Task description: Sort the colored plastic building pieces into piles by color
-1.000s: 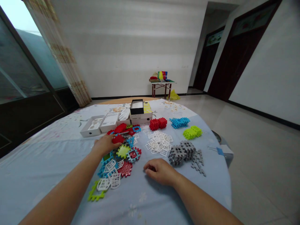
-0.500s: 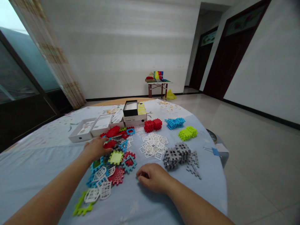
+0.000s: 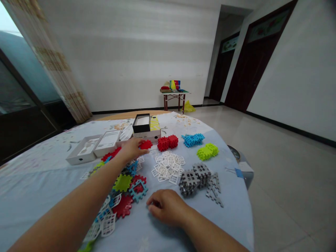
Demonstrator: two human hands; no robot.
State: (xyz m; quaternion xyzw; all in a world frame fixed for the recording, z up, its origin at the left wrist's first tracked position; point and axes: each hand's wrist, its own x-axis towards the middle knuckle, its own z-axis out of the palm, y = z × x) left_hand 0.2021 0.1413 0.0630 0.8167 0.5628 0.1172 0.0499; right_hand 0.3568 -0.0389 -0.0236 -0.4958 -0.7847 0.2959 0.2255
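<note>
My left hand reaches over the mixed pile of plastic building pieces. Its fingers grip a red notched tile, just left of two red stacks. Beneath that forearm lie a lime-green tile, a teal open frame, a dark red tile and white lattice pieces; the arm hides part of the pile. My right hand rests on the cloth with its fingers curled closed and no piece showing in them. White lattice pieces are heaped beyond it, and grey window tiles stand stacked to its right.
Blue stacks, lime-green stacks and grey triangular pieces lie along the right side. Open white boxes and a black box stand at the back left. The round table's right edge borders a stool.
My left hand has moved forward and right from the pile, carrying a red tile towards the red stacks. My right hand stays in place. The view has shifted slightly.
</note>
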